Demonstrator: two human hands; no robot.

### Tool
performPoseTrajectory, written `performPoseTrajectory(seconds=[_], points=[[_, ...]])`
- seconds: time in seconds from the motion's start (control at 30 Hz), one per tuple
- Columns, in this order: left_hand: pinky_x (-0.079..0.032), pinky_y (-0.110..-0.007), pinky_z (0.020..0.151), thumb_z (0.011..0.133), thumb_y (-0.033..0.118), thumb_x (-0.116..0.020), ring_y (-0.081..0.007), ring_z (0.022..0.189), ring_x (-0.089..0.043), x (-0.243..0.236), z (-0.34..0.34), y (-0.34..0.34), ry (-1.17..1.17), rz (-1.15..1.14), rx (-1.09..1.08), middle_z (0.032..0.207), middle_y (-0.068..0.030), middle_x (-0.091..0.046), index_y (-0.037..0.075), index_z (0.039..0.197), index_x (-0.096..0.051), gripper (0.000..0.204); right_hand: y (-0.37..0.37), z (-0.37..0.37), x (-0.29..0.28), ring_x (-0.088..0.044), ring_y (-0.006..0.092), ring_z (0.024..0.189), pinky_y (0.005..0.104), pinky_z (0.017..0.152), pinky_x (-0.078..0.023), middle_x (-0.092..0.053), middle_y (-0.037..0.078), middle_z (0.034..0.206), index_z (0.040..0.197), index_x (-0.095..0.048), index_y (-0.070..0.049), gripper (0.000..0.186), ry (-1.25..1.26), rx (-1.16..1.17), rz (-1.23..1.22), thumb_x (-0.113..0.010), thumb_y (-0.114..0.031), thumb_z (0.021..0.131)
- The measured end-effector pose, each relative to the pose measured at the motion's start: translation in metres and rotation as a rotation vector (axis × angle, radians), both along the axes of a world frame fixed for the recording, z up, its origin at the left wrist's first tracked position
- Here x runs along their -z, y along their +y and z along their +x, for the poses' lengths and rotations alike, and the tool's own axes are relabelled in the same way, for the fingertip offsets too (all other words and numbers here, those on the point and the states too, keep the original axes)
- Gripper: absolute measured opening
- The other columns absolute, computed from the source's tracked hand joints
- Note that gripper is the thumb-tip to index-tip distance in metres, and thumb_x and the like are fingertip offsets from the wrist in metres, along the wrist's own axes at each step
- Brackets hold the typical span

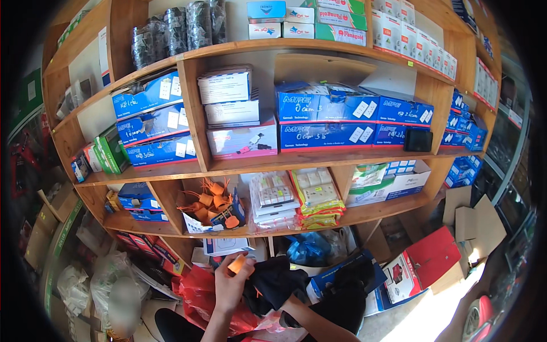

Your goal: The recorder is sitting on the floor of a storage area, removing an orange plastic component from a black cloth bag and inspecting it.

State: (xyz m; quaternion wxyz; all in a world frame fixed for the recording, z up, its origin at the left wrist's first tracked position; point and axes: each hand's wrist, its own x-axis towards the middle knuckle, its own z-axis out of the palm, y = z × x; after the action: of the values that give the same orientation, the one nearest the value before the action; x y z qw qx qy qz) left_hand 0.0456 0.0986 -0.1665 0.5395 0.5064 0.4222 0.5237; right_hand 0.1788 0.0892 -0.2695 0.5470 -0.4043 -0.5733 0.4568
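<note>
The left hand (227, 285) holds a small orange piece (236, 263) up in front of the body, its fingers drawn in to a pinch with the thumb, so the gap is only as wide as the piece. Gripping it near the fingertips leaves much of its surface in sight — probably a hold for looking or careful turning rather than for strength.

The right hand (290, 304) comes in from the other side and runs into a bunched dark cloth (274, 284). The cloth hides its fingers, so I cannot tell how far apart they are or whether they grip anything. The cloth sits just beside the left hand, perhaps so both can work close together. A red plastic bag (194, 296) lies beneath and to the left, near the lap.

Above, orange pieces with thin orange leads (213, 198) are heaped in a cut-down carton (199, 224) on the lower wooden shelf (376, 210) — loose, likely for easy reach. Flat packets (316, 196) are stacked next to them, while labelled blue boxes (327, 137) fill the shelf above, fronts outward, presumably so their contents can be read.
</note>
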Motion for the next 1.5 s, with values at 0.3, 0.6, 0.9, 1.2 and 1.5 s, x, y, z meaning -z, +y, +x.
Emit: performPoseTrajectory(seconds=[0.3,0.6,0.9,1.2,1.5], points=[[-0.043,-0.026,0.061,0.093,0.028,-0.070,-0.0075,0.066,-0.053,0.004,-0.018,0.017,0.235,0.028,-0.190,0.069,-0.0026,-0.059,0.000,0.077,-0.061,0.033,-0.007,-0.013,-0.013,-0.061,0.0189,0.091,0.0350,0.078,-0.050,-0.060,0.008,0.102,0.112,-0.060,-0.007,0.021,-0.335,-0.018,0.286,-0.059,-0.025,0.100],[-0.042,-0.025,0.062,0.092,0.044,-0.069,-0.0082,0.068,-0.054,0.000,-0.056,0.064,-0.042,-0.077,-0.586,0.077,0.0025,-0.058,0.006,0.105,-0.064,0.041,0.000,-0.005,-0.027,-0.062,0.0192,0.071,0.0353,0.061,-0.048,-0.062,0.007,0.082,0.087,-0.064,-0.008,0.010,-0.608,0.083,0.416,-0.060,-0.017,0.089],[-0.043,-0.025,0.047,0.095,0.044,-0.068,-0.0081,0.054,-0.054,0.012,-0.038,0.052,0.342,-0.057,-0.355,0.072,-0.0057,-0.062,0.001,0.091,-0.058,0.044,0.025,0.003,-0.011,-0.062,0.0219,0.100,0.0380,0.091,-0.051,-0.064,0.007,0.107,0.124,-0.060,-0.003,0.033,-0.612,0.373,0.505,-0.066,-0.013,0.094],[-0.039,-0.025,0.058,0.100,0.047,-0.063,-0.0077,0.066,-0.049,0.003,-0.014,0.017,0.479,0.022,-0.031,0.076,-0.0020,-0.056,0.001,0.096,-0.053,0.047,-0.003,-0.023,0.003,-0.060,0.0226,0.097,0.0350,0.087,-0.050,-0.063,0.009,0.108,0.120,-0.062,-0.004,0.023,-0.073,0.107,0.069,-0.061,-0.014,0.100],[-0.048,-0.028,0.086,0.105,0.033,-0.060,-0.0118,0.093,-0.059,0.007,-0.008,0.013,0.326,0.246,0.133,0.103,-0.0065,-0.067,0.000,0.123,-0.054,0.038,-0.009,-0.008,-0.004,-0.060,0.0243,0.105,0.0380,0.092,-0.049,-0.063,0.011,0.113,0.118,-0.063,-0.006,0.021,-0.253,0.122,0.317,-0.058,-0.016,0.100]])
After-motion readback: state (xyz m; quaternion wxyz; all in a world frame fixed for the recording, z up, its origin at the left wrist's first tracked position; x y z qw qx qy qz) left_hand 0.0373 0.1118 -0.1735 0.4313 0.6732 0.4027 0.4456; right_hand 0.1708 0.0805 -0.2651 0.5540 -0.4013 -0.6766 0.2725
